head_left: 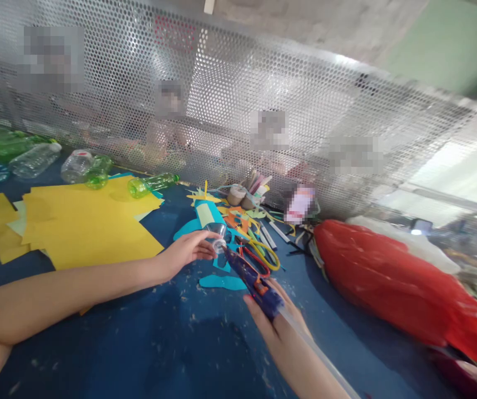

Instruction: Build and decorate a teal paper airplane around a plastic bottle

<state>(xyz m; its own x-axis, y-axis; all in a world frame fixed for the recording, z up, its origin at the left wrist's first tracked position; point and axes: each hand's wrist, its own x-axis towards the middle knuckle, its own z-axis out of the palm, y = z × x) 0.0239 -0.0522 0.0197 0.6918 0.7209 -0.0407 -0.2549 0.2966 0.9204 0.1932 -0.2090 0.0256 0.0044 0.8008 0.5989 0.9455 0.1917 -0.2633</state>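
My left hand is closed around the neck end of a clear plastic bottle. Blue paper with a pale strip wraps the bottle's body, and blue and yellow paper pieces stick out around it. In my right hand is a dark blue glue gun with a long translucent glue stick at its back. Its nozzle points at the bottle's mouth; whether they touch I cannot tell. Below the bottle lies a blue paper cutout. Scissors with yellow handles rest just right of it.
Yellow paper sheets spread across the left, with a green bottle on them. Clear bottles stand farther left. A red plastic bag bulges at right. Behind the table runs a perforated metal screen, with people beyond.
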